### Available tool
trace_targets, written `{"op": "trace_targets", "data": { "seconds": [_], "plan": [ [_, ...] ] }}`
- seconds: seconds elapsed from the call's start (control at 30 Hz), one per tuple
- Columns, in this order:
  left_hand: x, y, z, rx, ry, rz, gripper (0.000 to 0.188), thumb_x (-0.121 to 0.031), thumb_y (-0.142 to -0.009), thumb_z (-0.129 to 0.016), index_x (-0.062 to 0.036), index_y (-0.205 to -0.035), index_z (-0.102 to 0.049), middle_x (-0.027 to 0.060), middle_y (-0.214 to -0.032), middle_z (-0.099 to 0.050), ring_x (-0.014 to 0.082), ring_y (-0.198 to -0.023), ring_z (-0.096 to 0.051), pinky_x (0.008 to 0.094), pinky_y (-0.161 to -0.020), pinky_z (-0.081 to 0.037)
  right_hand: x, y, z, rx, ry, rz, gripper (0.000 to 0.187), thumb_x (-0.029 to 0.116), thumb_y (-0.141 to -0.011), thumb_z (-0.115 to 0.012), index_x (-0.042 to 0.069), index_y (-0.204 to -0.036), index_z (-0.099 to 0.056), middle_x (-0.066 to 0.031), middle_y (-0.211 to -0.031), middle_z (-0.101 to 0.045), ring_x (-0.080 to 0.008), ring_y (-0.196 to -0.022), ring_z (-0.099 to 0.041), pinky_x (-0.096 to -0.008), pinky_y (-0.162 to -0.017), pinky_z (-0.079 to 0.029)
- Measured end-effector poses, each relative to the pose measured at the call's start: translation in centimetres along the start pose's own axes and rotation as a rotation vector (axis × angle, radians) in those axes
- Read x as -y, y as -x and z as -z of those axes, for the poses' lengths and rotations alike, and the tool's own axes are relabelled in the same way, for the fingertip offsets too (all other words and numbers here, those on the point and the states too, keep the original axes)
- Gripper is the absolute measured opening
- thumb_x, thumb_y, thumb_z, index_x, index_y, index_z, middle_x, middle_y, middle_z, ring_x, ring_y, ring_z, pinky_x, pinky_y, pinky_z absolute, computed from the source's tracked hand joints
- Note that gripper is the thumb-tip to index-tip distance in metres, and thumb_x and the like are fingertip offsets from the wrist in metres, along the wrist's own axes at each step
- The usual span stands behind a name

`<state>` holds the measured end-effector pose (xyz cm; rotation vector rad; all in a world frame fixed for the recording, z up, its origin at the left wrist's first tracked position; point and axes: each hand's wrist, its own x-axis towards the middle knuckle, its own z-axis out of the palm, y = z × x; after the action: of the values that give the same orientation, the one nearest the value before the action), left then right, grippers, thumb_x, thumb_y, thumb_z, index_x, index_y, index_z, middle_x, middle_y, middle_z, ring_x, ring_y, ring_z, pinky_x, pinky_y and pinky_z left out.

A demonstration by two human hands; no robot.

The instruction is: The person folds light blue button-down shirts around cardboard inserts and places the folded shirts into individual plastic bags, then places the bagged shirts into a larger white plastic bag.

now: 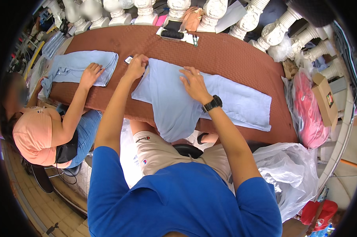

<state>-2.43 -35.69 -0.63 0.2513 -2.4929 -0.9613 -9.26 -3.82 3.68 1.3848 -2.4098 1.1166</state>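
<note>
A light blue cloth garment (237,98), perhaps trousers, lies across the brown-covered table (241,55). One long part stretches to the right, and a loose fold hangs over the near edge in front of me. My left hand (137,67) pinches the garment's far left corner between closed fingers. On the middle of the cloth rests my right hand (195,83), fingers spread and palm down, not gripping. A black watch is on my right wrist. Just beyond my left hand lies a small white tag-like piece (128,59).
At left, a co-worker (38,134) handles another light blue garment (82,69). Black thread spools (172,31) sit at the far edge before white balusters (145,14). Right are a red plastic-wrapped bundle (310,112), a cardboard box (324,98) and a clear plastic bag (289,170).
</note>
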Motion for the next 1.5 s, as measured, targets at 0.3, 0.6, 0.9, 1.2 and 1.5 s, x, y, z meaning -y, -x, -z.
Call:
{"op": "trace_targets", "data": {
  "seconds": [0.3,0.6,0.9,1.2,1.5],
  "plan": [
    [-2.2,-2.1,-2.5,0.076,-0.192,-0.140,0.018,-0.021,-0.085,-0.074,-0.0127,-0.101,-0.073,0.0079,-0.104,-0.065,0.0320,-0.106,-0.057,0.0463,-0.093,-0.045,-5.6,-3.8,-3.2,-0.008,0.251,-0.299,0.016,0.022,-0.090,-0.067,0.012,-0.102,-0.070,-0.0071,-0.107,-0.063,-0.0317,-0.104,-0.055,-0.0478,-0.090,-0.042],
    [-3.2,-4.5,-2.8,0.078,-0.174,0.065,0.019,-0.010,-0.084,-0.071,-0.0113,-0.103,-0.069,0.0086,-0.103,-0.065,0.0309,-0.105,-0.057,0.0455,-0.090,-0.044,-8.8,-4.7,-3.1,-0.140,0.107,-0.323,0.009,0.021,-0.091,-0.066,0.013,-0.095,-0.069,-0.0073,-0.104,-0.065,-0.0333,-0.103,-0.057,-0.0479,-0.089,-0.043],
    [-9.4,0.7,-5.1,0.014,-0.116,-0.524,0.022,-0.005,-0.087,-0.065,-0.0054,-0.109,-0.065,0.0087,-0.114,-0.062,0.0306,-0.112,-0.056,0.0425,-0.093,-0.044,-15.4,3.8,11.0,-0.015,0.325,-0.375,0.021,0.025,-0.087,-0.072,0.020,-0.108,-0.073,-0.0077,-0.117,-0.062,-0.0355,-0.113,-0.049,-0.0496,-0.094,-0.042],
    [-5.8,-2.2,-7.1,-0.022,-0.305,-0.066,0.013,-0.021,-0.088,-0.070,-0.0117,-0.096,-0.068,0.0007,-0.101,-0.064,0.0265,-0.106,-0.053,0.0438,-0.092,-0.039,-16.4,5.1,9.6,-0.077,0.312,-0.481,0.010,0.022,-0.088,-0.071,0.015,-0.095,-0.070,-0.0056,-0.110,-0.060,-0.0351,-0.111,-0.048,-0.0501,-0.096,-0.038],
    [-12.6,1.5,-8.9,0.238,-0.097,-0.413,0.048,-0.036,-0.092,-0.066,-0.0169,-0.135,-0.057,0.0078,-0.145,-0.051,0.0309,-0.141,-0.038,0.0553,-0.117,-0.023,-7.2,6.8,6.8,-0.068,0.341,-0.132,0.048,0.043,-0.093,-0.063,0.017,-0.133,-0.060,-0.0075,-0.146,-0.048,-0.0389,-0.137,-0.037,-0.0606,-0.112,-0.026]
  ]
}}
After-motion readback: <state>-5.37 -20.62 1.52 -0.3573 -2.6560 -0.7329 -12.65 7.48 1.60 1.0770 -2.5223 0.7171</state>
